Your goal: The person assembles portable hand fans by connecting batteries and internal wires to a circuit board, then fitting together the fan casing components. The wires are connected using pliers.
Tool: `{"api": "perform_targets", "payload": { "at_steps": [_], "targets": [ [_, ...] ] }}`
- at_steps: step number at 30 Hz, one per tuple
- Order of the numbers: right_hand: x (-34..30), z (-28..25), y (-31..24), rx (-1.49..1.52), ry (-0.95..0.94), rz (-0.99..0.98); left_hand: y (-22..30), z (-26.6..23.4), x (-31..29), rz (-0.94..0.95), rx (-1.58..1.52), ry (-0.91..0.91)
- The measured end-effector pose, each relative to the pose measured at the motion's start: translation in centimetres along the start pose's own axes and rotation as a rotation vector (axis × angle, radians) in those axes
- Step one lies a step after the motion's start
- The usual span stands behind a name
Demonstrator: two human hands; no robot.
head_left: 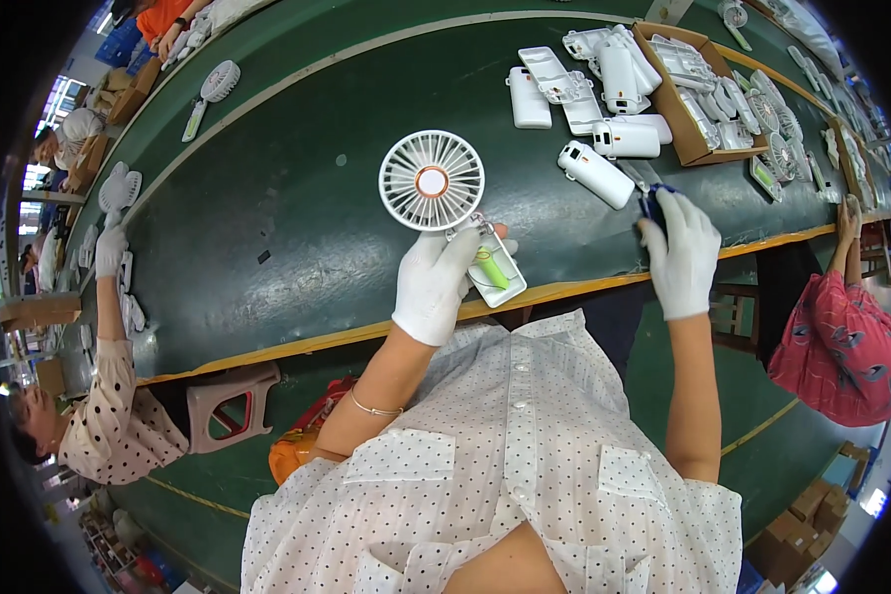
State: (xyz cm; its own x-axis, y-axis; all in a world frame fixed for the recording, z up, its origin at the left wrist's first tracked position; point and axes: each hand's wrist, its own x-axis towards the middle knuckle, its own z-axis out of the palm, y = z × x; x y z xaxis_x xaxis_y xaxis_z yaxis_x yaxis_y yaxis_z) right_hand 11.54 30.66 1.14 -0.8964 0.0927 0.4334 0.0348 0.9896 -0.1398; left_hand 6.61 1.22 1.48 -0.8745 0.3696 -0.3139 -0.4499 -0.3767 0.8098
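My left hand [431, 292], in a white glove, is closed around the handle of a white handheld fan [403, 203]. The fan's round grille with its orange-ringed hub lies toward the far side. Its handle is uncovered, showing a green battery cell [490, 268] inside the white shell and some small wiring near the neck. To the right, my gloved right hand [685, 252] has its fingers on a blue-handled metal tool [651, 203] lying at the table. The tool's metal end points away, beside a white handle cover [596, 175]; its exact kind is partly hidden by my fingers.
Several white handle covers [619, 74] are heaped at the back right, next to a cardboard box [698, 148] of white parts. More fans [777, 148] lie beyond it. Another fan [211, 91] rests far left. Co-workers sit at both sides; a gloved hand [111, 249] works at left.
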Motion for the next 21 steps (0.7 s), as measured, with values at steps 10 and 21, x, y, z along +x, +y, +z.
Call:
{"api": "perform_targets", "payload": {
  "at_steps": [10, 21],
  "targets": [
    [-5.4, -2.4, -0.9, 0.070, -0.173, 0.032, -0.9, 0.1, 0.2, 0.119, -0.013, 0.024],
    [-2.5, -5.3, -10.7, 1.231, -0.436, 0.661, -2.0, -0.5, -0.1, 0.282, 0.078, 0.018]
  ]
}}
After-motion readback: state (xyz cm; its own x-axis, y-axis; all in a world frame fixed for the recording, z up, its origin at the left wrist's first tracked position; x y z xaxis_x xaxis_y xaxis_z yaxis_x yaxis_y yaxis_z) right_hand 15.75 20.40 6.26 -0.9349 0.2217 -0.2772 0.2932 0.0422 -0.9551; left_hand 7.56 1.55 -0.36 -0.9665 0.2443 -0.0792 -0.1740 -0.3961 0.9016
